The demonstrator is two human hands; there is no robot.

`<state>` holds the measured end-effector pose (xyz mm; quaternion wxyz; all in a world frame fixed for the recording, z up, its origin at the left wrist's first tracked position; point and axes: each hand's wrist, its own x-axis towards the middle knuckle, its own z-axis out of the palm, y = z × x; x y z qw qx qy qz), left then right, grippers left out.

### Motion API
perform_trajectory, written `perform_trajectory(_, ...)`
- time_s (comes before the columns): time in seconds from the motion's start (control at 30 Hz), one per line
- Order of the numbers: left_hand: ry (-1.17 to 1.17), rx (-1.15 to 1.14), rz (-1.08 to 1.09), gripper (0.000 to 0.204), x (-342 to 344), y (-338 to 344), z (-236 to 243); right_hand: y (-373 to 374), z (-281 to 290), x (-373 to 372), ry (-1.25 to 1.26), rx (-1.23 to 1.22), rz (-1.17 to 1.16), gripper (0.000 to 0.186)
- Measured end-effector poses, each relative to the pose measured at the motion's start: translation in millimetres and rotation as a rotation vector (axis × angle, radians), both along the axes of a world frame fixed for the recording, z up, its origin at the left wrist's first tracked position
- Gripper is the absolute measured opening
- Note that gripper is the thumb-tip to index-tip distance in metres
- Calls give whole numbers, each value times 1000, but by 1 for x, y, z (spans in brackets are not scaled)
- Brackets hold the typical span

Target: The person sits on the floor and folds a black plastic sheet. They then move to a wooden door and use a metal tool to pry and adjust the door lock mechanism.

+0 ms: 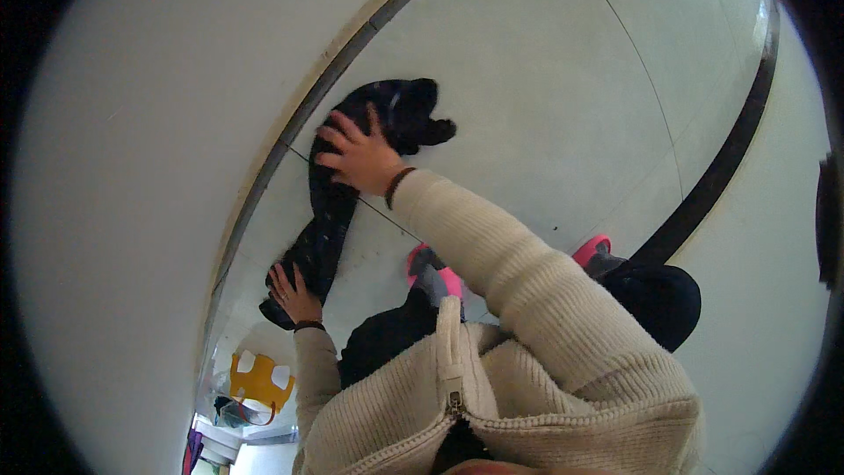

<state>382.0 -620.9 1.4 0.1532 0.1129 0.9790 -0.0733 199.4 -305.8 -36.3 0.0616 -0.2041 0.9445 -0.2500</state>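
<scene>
A long black cloth garment (pixel 332 211) with small pale specks lies on the floor beside the wall. Its far end bends to the right and splits into two short, cuff-like ends; I cannot tell which garment it is. Flat on the wider far part rests my right hand (pixel 365 158), fingers spread. My left hand (pixel 297 296) presses on the near end, its fingers stretched out over the cloth. Neither hand grips the fabric. Cream ribbed sleeves cover both my forearms.
Pale floor tiles (pixel 527 114) meet a white wall (pixel 149 167) along a dark skirting strip (pixel 294 129). My feet wear pink slippers (pixel 450 281). A yellow bag-like thing (pixel 260 380) with white patches stands at the lower left. A dark strip (pixel 716 180) curves along the right.
</scene>
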Motion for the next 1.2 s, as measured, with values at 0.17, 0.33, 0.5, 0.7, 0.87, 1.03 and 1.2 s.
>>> perform_trajectory(0.17, -149, 33, -21, 57, -9, 1, -14, 72, -5, 56, -42, -44, -125, 40)
perform_trajectory(0.33, -110, 147, -137, 42, -38, 55, -20, 143, 9, 141, -251, 84, -256, 37)
perform_trajectory(0.5, -35, 374, -338, 32, -64, 128, -11, 212, 26, 226, -298, 205, -366, 41)
perform_trajectory(0.7, 80, 437, -329, 35, -66, 132, -11, 232, 30, 204, -207, 243, -322, 44)
perform_trajectory(0.87, 132, 376, -222, 38, -49, 105, -13, 213, 46, 107, -58, 93, -219, 36)
perform_trajectory(1.03, 17, 234, -101, 43, -2, 51, -5, 150, 42, 30, 126, 42, 68, 35)
perform_trajectory(1.2, -1, 315, -158, 51, -7, 34, 20, 73, 46, 28, -17, -96, -478, 40)
